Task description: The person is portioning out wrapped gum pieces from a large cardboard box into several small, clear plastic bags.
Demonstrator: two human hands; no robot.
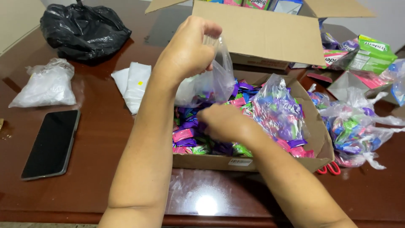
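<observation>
Pinching clear plastic bag (219,78) by its rim, left hand (185,52) lifted to hang mouth open above shallow cardboard box (314,139); right hand (225,122) curled into wrapped candies (187,131), grasp hidden.

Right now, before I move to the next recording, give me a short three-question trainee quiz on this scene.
1. True or false: the left hand holds up a clear plastic bag above the open cardboard box.
2. Multiple choice: where is the right hand? A) on the black phone B) down among the wrapped candies in the box C) on the black bin bag
3. Fill in: the red scissors handles peek out beside the box's ____ front corner, seen from the camera.

Key: 1 true; 2 B; 3 right.
</observation>
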